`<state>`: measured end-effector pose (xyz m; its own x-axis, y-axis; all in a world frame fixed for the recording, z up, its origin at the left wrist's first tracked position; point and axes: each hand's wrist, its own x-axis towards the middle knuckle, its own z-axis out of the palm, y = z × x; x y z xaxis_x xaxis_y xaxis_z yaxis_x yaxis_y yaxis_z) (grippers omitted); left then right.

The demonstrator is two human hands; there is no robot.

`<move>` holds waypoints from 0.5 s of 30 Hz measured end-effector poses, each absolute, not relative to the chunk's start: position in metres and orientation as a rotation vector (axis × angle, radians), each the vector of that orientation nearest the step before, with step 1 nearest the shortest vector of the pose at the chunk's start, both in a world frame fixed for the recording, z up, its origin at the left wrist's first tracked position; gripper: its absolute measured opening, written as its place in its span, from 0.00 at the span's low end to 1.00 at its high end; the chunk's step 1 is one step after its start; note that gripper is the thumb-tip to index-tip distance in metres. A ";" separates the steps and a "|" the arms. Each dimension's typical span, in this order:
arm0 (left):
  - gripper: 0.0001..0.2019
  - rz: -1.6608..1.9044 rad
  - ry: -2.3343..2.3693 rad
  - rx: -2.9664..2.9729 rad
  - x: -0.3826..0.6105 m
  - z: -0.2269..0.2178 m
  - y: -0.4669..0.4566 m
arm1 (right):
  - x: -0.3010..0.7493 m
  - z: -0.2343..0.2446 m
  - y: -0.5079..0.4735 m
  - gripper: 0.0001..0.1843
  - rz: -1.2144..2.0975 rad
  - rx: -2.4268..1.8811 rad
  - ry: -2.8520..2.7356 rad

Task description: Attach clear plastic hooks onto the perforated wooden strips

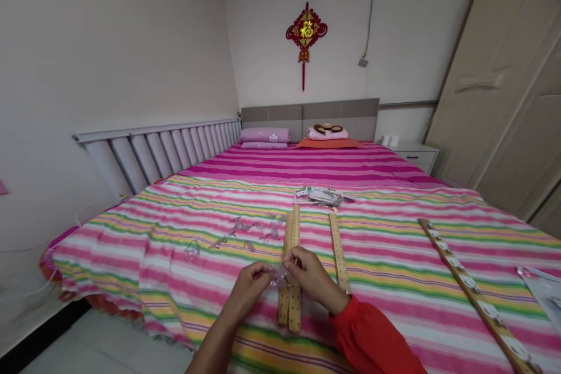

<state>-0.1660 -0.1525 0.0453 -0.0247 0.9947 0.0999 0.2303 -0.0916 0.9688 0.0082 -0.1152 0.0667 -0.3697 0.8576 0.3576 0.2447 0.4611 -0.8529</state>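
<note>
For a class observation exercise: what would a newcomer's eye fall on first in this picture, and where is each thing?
The wide pink, yellow and green striped bedspread fills the lower half of the view. High on the far wall hangs a red and gold knotted ornament with a tassel. At bottom centre, the left hand and right hand, in a red sleeve, pinch a small clear plastic piece above two perforated wooden strips.

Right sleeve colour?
The right sleeve is plain red-orange; it shows best in the head view, the only one available.
</note>
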 end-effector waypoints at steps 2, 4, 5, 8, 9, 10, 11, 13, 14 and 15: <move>0.07 1.187 1.362 1.452 -0.164 0.045 -0.151 | 0.008 0.065 -0.116 0.07 0.906 -0.927 -1.860; 0.06 1.184 1.364 1.455 -0.162 0.044 -0.150 | 0.008 0.062 -0.116 0.07 0.904 -0.929 -1.856; 0.06 1.185 1.375 1.453 -0.161 0.043 -0.150 | 0.009 0.061 -0.116 0.07 0.912 -0.934 -1.853; 0.05 1.213 1.437 1.474 -0.157 0.043 -0.150 | 0.011 0.057 -0.116 0.08 0.910 -0.977 -1.847; 0.05 1.230 1.472 1.494 -0.156 0.043 -0.150 | 0.012 0.057 -0.117 0.13 0.882 -1.001 -1.845; 0.05 1.244 1.513 1.525 -0.155 0.044 -0.151 | 0.013 0.058 -0.118 0.18 0.837 -1.023 -1.849; 0.05 1.252 1.562 1.570 -0.154 0.045 -0.152 | 0.013 0.060 -0.120 0.22 0.778 -1.034 -1.863; 0.05 1.236 1.690 1.700 -0.152 0.048 -0.154 | 0.015 0.065 -0.125 0.23 0.648 -1.012 -1.929; 0.05 1.217 1.759 1.776 -0.150 0.050 -0.156 | 0.015 0.068 -0.128 0.20 0.591 -0.983 -1.975; 0.05 1.197 1.824 1.851 -0.149 0.052 -0.157 | 0.014 0.071 -0.131 0.18 0.543 -0.950 -2.025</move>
<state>-0.1486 -0.1572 0.0521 -0.1402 0.9246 0.3543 0.6928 -0.1640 0.7022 0.0144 -0.1311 0.0712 -0.3833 0.7812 0.4928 0.4301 0.6231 -0.6532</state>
